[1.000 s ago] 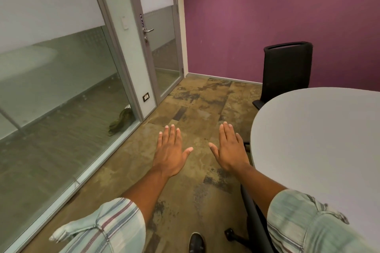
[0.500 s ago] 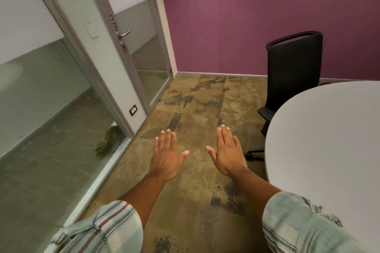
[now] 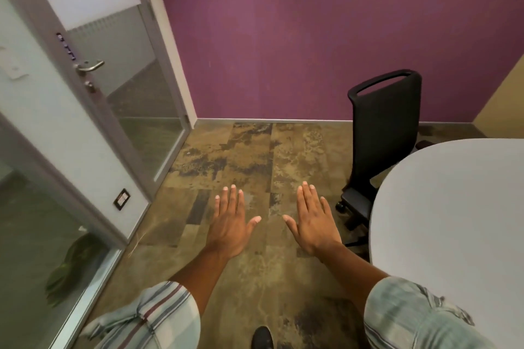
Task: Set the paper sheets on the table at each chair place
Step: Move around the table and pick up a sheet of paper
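My left hand (image 3: 230, 222) and my right hand (image 3: 312, 218) are stretched out flat in front of me, palms down, fingers apart, holding nothing, above the carpet. A rounded light grey table (image 3: 453, 212) fills the right side, its top bare where I see it. A black office chair (image 3: 382, 133) stands at the table's far left edge, beyond my right hand. No paper sheets are in view.
A glass door with a metal handle (image 3: 90, 66) and a glass partition (image 3: 42, 235) run along the left. A purple wall (image 3: 283, 37) closes the far side. Patterned brown carpet (image 3: 241, 156) lies between door and table. A dark shoe tip (image 3: 262, 337) shows at the bottom.
The view has swung right and nearer the purple wall; the door and chair now appear closer. Both hands stay flat and empty in front of me.
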The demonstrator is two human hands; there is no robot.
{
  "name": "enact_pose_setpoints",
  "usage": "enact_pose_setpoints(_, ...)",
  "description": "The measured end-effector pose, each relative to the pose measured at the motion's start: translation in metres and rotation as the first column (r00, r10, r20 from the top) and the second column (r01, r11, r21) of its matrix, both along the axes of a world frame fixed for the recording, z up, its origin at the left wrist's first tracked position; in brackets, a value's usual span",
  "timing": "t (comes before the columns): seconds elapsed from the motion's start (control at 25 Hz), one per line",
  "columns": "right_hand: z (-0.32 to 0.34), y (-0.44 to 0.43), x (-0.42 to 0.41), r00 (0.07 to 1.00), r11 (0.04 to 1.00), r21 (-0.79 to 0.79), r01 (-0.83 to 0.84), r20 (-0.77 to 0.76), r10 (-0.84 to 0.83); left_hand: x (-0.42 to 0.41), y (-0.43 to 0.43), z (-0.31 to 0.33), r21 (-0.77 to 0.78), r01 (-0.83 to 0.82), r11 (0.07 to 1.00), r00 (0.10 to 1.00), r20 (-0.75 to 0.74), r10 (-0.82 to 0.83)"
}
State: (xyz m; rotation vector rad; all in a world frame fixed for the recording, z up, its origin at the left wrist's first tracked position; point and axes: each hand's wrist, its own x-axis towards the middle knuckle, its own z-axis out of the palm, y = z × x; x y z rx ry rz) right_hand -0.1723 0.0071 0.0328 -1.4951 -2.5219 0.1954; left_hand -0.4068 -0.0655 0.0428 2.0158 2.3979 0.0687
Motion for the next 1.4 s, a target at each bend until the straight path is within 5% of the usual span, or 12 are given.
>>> enact_pose_setpoints(0.44, 0.000, 0.262, -0.080, 0.987, 0.987, -0.013, 0.159, 0.014, -0.159, -0.068, 0.305, 0.009, -0.003, 0.214, 0.977, 0.977, -0.001, -0.214)
enact_pose_setpoints(0.92, 0.015, 0.587, -0.075, 0.960, 0.960, -0.022, 0.280, -0.014, -0.280, -0.063, 0.653, 0.016, 0.018, 0.280, 0.960, 0.960, 0.019, -0.280)
enact_pose_setpoints(1.4, 0.005, 0.873, -0.038, 0.786, 0.802, -0.069, 0.593, -0.164, -0.596, -0.018, 0.984, 0.011, 0.014, 0.438, 0.899, 0.899, 0.018, -0.438)
